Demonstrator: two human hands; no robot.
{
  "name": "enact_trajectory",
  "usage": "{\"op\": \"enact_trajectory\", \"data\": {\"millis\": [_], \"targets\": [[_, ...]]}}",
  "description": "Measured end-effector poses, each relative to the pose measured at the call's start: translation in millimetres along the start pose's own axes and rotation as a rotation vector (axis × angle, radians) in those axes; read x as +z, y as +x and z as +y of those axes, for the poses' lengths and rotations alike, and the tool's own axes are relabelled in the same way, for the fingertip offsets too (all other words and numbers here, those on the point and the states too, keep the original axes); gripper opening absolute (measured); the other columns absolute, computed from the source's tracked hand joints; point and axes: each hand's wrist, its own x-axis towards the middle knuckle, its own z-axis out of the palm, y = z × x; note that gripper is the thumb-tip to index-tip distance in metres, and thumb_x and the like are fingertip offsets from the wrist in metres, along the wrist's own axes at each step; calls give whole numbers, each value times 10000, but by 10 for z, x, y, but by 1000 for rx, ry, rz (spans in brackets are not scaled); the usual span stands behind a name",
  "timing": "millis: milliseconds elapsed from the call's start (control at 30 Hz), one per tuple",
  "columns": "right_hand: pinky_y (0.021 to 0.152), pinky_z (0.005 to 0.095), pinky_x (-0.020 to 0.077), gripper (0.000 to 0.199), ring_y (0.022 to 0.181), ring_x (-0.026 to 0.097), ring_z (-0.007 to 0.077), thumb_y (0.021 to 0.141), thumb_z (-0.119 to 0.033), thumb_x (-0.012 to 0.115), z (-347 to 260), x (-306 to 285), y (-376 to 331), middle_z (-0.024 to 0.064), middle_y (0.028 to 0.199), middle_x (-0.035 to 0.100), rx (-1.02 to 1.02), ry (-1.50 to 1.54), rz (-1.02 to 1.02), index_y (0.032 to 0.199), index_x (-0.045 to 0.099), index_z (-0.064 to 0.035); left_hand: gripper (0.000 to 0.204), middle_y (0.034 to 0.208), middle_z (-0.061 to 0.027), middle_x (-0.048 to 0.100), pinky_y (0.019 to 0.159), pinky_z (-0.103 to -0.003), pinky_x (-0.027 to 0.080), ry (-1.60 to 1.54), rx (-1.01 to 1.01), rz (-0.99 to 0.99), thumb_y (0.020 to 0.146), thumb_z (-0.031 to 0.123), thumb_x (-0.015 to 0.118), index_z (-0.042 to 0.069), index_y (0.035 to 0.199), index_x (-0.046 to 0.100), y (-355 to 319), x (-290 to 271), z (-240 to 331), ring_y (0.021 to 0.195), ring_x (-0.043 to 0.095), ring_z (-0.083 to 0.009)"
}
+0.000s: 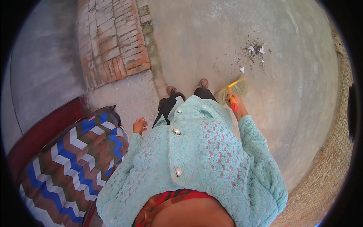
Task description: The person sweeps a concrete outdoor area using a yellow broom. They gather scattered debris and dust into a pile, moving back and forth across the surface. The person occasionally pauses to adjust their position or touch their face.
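Note:
My right hand point(231, 101) is wrapped round the orange handle of a broom point(237, 87). A red cap ends the handle, and a yellow band crosses the top of the pale bristles, which reach the concrete floor just right of my feet. Ahead of the bristles lies a small white scrap point(242, 70). Farther off is a scatter of dark dirt with white bits point(256, 49). My left hand point(140, 126) hangs beside my left hip, away from the broom. Its fingers are loosely curled, apart from one another, with nothing seen in them.
At the left stands a dark red-framed seat point(45, 130) covered with a zigzag-patterned cloth point(72, 166). Beyond it a brick strip point(117, 38) borders the concrete floor point(196, 41). A woven straw-coloured surface point(321, 170) curves along the right edge.

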Motion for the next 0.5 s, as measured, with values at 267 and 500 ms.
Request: {"op": "enact_trajectory", "data": {"millis": [267, 500], "targets": [[387, 167, 367, 56, 432, 386, 84, 751, -12, 414, -320, 1483, 234, 30, 579, 391, 97, 38, -401, 754, 359, 2, 339, 837, -56, 547, 564, -308, 442, 12, 33, 12, 764, 270, 508, 80, 1043, 473, -217, 80, -44, 726, 536, -161], [389, 163, 339, 114, 450, 367, 57, 714, 13, 448, -471, 1345, -223, 25, 601, 388, -7, -61, -626, 763, 349, -17, 347, 846, -55, 546, 584, -308, 444, -44, 49, 25, 760, 246, 497, 76, 1060, 471, -72, 162, 112, 739, 536, -160]]}}
